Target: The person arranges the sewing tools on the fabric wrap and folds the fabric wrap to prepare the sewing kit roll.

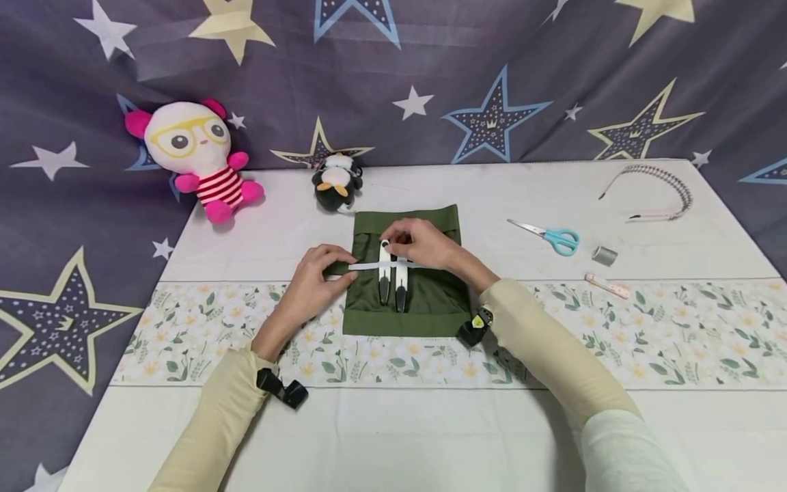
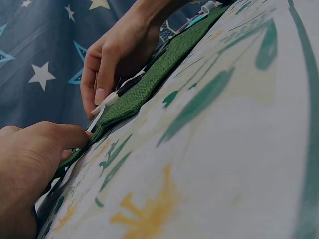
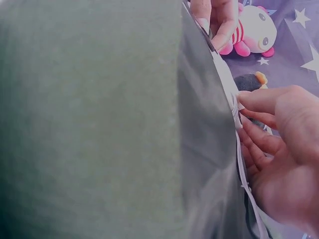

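A dark green cloth lies flat on the table, with a white strip running across its middle. Two slim white tools with black tips, a left one and a right one, lie side by side at the strip; their exact kind is unclear. At the cloth's left edge, my left hand pinches the cloth and strip end between thumb and fingers. My right hand pinches the upper end of the left tool. In the right wrist view the green cloth fills much of the frame.
Behind the cloth sit a penguin plush and a pink-and-white plush. To the right lie blue-handled scissors, a grey roll, a small pink item and a headband. A starry curtain hangs behind the table.
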The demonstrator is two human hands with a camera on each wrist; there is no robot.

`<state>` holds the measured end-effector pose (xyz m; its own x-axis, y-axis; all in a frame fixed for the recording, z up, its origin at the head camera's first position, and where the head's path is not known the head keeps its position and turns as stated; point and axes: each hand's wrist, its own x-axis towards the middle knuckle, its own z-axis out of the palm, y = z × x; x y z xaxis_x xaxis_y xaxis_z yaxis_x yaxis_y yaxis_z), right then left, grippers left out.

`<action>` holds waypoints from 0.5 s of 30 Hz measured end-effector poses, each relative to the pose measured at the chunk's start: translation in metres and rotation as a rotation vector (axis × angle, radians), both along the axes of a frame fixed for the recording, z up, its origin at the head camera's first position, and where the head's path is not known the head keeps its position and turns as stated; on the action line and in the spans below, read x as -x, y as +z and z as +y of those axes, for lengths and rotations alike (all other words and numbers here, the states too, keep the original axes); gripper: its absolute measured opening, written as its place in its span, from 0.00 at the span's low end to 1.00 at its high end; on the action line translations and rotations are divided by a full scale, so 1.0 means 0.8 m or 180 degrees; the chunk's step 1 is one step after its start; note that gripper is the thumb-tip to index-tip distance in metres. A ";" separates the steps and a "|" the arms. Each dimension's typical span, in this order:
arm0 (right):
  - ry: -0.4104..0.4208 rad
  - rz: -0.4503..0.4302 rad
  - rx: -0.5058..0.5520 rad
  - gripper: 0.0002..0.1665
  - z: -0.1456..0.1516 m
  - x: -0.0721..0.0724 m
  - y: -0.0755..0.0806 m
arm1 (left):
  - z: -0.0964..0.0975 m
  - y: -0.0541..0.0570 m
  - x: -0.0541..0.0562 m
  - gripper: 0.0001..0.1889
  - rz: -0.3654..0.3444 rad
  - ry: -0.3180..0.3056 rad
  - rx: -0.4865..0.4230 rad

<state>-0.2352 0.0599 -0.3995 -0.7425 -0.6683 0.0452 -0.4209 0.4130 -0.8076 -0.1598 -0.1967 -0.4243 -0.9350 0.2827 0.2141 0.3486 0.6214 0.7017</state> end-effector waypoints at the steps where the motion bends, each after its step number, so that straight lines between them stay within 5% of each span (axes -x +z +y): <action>1: 0.0023 -0.0001 0.0005 0.15 0.000 0.000 0.000 | 0.000 0.000 0.000 0.11 0.0001 -0.0001 0.0004; 15: 0.0123 -0.0087 -0.0050 0.14 0.001 -0.003 0.001 | 0.000 0.000 0.000 0.11 -0.0019 -0.0002 0.0003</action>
